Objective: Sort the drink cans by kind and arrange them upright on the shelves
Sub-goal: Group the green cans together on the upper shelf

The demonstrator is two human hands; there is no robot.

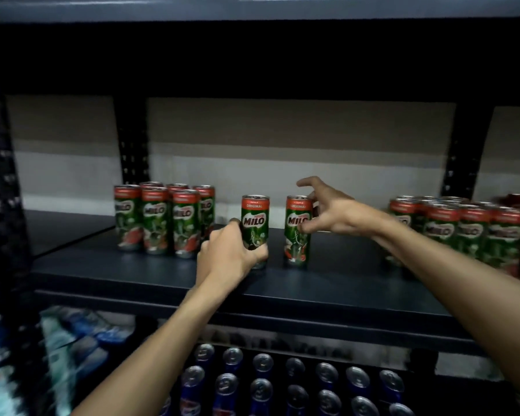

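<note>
the left group of milo cans (162,220) stands upright in tight rows on the dark shelf (342,283), and everything here is placed from it.

just right of that group, with a narrow gap between, the left hand (228,253) wraps its fingers round the lower half of the first loose can (255,217). the can is upright, its base on or just above the board. the group lies to the left of this hand, so a short sideways slide along the shelf would probably close the gap, with the can's long axis kept vertical.

further right of the group, clear of the first can, the second loose can (297,232) stands upright on the shelf. the right hand (333,214) is at its upper right side, fingers spread and half curved, thumb on the can's front. i cannot tell whether it pinches the can or only touches it.

the left hand is the nearer one to the group, so its can likely joins first.

well to the right of the group, the right group of milo cans (469,232) stands behind the right forearm. below the group, on a lower level, blue cans (294,385) stand in rows.
</note>
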